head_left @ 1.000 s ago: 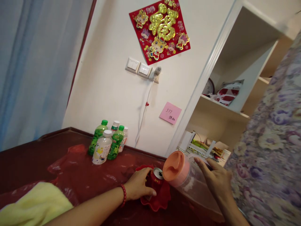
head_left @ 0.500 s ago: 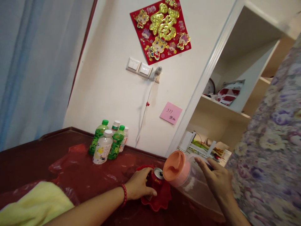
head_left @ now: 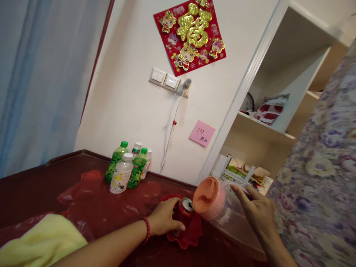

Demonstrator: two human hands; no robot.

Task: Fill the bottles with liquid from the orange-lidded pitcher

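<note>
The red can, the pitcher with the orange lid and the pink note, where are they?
red can [head_left: 185,210], head view, on its side below the top.
pitcher [head_left: 207,194], head view, on its orange lid.
pink note [head_left: 201,133], head view, on its middle.

A single head-worn view was provided, tilted and aimed forward and down across the red table [head_left: 41,185] toward the wall [head_left: 133,111]. The hands were seen close, at the lower edge.

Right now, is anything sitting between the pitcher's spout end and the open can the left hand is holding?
Nothing visible does. The left hand grips the red can on the red dish, its open top exposed. The right hand tilts the clear pitcher; its orange lid is right beside the can's rim.
</note>
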